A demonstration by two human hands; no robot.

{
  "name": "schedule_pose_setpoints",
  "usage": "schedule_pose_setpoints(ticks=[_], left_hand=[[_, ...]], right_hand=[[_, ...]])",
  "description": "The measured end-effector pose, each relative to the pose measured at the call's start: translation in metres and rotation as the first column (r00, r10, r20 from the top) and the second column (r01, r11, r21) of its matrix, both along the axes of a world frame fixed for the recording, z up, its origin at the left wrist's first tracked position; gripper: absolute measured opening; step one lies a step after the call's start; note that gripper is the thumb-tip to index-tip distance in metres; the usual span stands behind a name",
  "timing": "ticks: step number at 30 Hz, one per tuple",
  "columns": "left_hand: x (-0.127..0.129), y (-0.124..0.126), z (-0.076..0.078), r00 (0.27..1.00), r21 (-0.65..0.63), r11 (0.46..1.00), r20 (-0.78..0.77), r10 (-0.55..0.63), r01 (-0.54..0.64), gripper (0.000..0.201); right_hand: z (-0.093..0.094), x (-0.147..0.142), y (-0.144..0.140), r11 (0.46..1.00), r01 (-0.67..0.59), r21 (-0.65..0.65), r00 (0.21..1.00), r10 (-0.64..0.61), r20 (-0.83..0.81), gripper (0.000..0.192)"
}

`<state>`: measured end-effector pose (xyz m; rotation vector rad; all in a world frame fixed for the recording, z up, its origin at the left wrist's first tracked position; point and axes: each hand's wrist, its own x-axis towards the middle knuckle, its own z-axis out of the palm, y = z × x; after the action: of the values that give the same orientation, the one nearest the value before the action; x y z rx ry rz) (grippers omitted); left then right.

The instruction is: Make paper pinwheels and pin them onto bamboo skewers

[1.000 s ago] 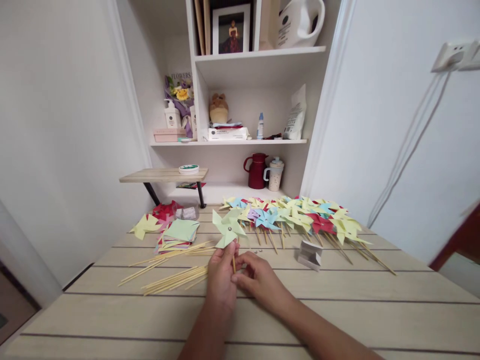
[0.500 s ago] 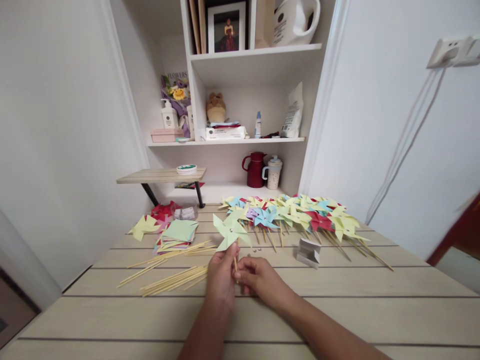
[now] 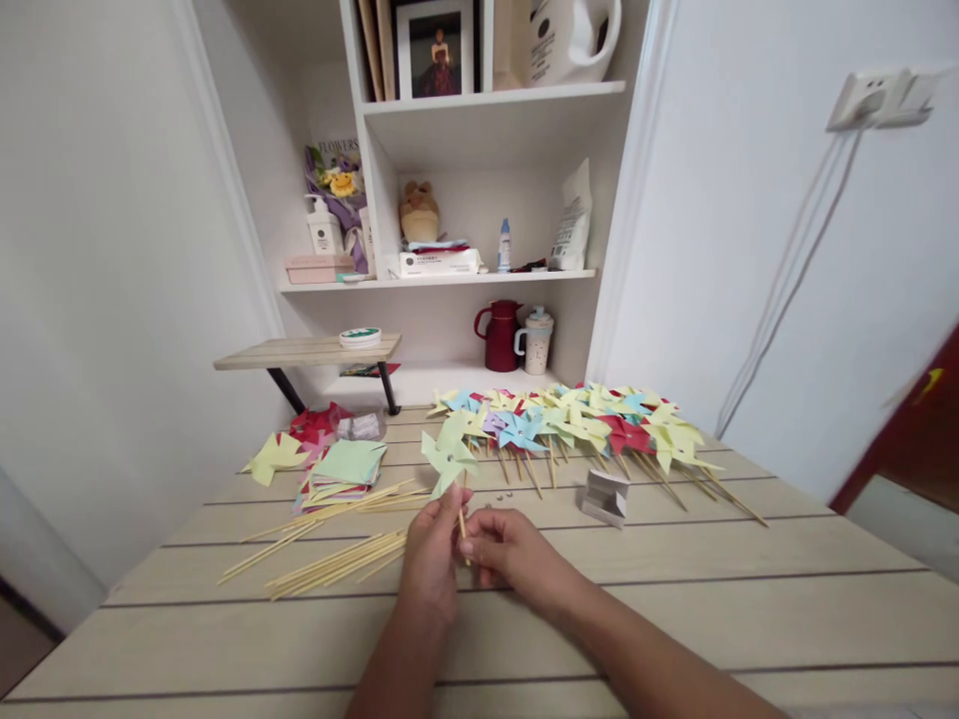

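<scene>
A pale green paper pinwheel (image 3: 448,457) on a thin wooden stick stands tilted between my hands, above the table's middle. My left hand (image 3: 433,539) is closed round the upper stick, its thumb just under the paper blades. Lower down, my right hand (image 3: 510,549) pinches the same stick between thumb and fingers. Left of my hands lie loose wooden sticks (image 3: 337,564) in a bundle. Behind them is a stack of coloured paper squares (image 3: 349,464). A few tiny metal pieces (image 3: 503,496) rest just beyond my right hand.
Many finished pinwheels (image 3: 576,419) cover the table's back right. A small open grey box (image 3: 605,497) sits in front of them. At the left lie a yellow paper pinwheel shape (image 3: 274,457) and a clear container (image 3: 361,426). A small raised shelf (image 3: 307,351) stands behind.
The view has shifted slightly, so everything sits a little further left. The pinwheel's blades have turned and face more to the left. Both hands keep their hold on the stick.
</scene>
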<state>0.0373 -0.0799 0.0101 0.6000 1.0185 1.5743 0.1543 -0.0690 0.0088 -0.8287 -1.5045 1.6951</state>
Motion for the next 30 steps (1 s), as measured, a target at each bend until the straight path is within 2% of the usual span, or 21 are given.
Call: schedule_pose_setpoints(ticks=[7, 12, 15, 22, 26, 30], left_hand=[[-0.001, -0.001, 0.002, 0.999, 0.009, 0.999, -0.016, -0.039, 0.040, 0.051], [0.002, -0.002, 0.005, 0.984, 0.120, 0.976, -0.039, -0.176, 0.180, 0.041], [0.003, -0.004, 0.006, 0.976, 0.149, 0.964, -0.058, -0.212, 0.218, 0.037], [0.001, -0.003, 0.003, 0.989, 0.066, 0.989, -0.075, -0.124, 0.129, 0.041], [-0.003, 0.000, 0.001, 0.996, 0.069, 0.995, -0.057, -0.070, 0.073, 0.039], [-0.007, 0.002, -0.001, 0.999, -0.003, 0.999, 0.021, -0.038, 0.038, 0.042]], right_hand=[[0.002, 0.001, 0.000, 0.998, 0.027, -0.053, 0.999, -0.029, -0.031, 0.034], [0.004, 0.004, 0.007, 0.994, 0.102, -0.033, 0.986, -0.106, -0.127, 0.041], [0.007, 0.007, 0.009, 0.993, 0.118, -0.003, 0.985, -0.118, -0.128, 0.042], [0.003, 0.010, 0.008, 0.997, -0.016, -0.072, 0.999, 0.013, -0.037, 0.044], [0.003, 0.010, 0.008, 0.999, 0.044, 0.011, 0.999, -0.044, -0.024, 0.053], [0.005, 0.012, 0.006, 0.992, 0.080, 0.099, 0.997, -0.082, 0.014, 0.056]])
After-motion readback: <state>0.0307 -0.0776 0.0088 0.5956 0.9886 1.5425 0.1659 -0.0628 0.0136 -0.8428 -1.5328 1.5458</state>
